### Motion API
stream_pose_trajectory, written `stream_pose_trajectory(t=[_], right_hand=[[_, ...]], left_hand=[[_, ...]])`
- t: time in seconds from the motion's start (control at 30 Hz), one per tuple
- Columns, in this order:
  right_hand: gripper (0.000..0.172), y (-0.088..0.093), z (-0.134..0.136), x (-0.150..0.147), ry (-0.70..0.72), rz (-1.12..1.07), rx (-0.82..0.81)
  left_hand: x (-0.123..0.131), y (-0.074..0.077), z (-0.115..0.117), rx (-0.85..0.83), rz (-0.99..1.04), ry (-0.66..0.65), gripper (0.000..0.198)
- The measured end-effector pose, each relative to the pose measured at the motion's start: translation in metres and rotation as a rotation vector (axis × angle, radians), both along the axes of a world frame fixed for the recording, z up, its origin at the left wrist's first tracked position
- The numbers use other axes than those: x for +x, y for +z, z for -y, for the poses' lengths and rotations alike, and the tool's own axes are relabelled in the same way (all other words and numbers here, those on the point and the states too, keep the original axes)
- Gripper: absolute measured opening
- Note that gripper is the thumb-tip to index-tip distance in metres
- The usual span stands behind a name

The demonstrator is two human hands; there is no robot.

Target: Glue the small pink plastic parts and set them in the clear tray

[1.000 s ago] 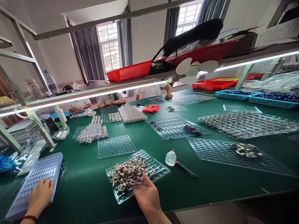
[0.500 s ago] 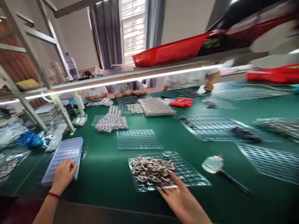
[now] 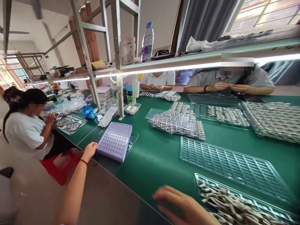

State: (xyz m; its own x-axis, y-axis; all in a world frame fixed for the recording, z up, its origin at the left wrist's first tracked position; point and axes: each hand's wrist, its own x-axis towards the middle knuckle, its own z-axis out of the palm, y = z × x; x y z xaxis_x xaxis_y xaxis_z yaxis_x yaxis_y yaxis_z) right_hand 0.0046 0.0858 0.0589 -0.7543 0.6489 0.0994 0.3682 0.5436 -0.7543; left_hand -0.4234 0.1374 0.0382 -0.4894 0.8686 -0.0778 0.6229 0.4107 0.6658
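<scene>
A stack of purplish clear plastic blister trays (image 3: 114, 140) lies near the table's front edge on the left. My left hand (image 3: 90, 151), a red cord round its wrist, is at the stack's near left corner with fingers curled closed against the edge; the fingertips are partly hidden. My right hand (image 3: 180, 204) is low in the middle, slightly blurred. It is empty, with thumb and fingers apart, in front of the table edge. Just right of it, a clear tray holds a heap of small grey-beige parts (image 3: 225, 201), cut off by the frame.
An empty clear tray (image 3: 225, 162) lies behind the heap. Farther back are filled trays (image 3: 173, 122) and a thick tray stack (image 3: 274, 120). A shelf post (image 3: 120, 93) stands on the table. A co-worker (image 3: 25, 125) sits left by a red stool (image 3: 62, 165); others sit opposite.
The view has swung left, so the trays appear farther right. My left hand has shifted from the top of the tray stack to its near left corner. My right hand has come away from the heap.
</scene>
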Motion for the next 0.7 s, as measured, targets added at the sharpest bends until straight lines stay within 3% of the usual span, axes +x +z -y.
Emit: stream_pose_trajectory(t=[0.03,0.1,0.2,0.27,0.43,0.7], right_hand=[[0.022,0.015,-0.019,-0.04,0.059,0.029,0.072],[0.019,0.03,-0.053,-0.115,0.103,0.076,0.15],[0.031,0.024,-0.082,-0.199,0.129,0.184,0.249],[0.034,0.015,-0.09,-0.229,0.146,0.26,0.294],[0.034,0.006,-0.098,-0.246,0.173,0.402,0.362],[0.034,0.013,-0.112,-0.25,0.29,0.472,0.408]], left_hand=[[0.001,-0.005,0.001,0.007,0.048,-0.001,0.03],[0.003,-0.012,0.004,0.034,0.129,-0.015,0.03],[0.005,-0.017,0.014,0.101,0.205,-0.073,0.029],[0.004,-0.02,0.022,0.146,0.238,-0.133,0.027],[0.008,-0.028,0.035,0.201,0.29,-0.242,0.03],[0.024,-0.033,0.031,0.33,0.325,-0.132,0.026]])
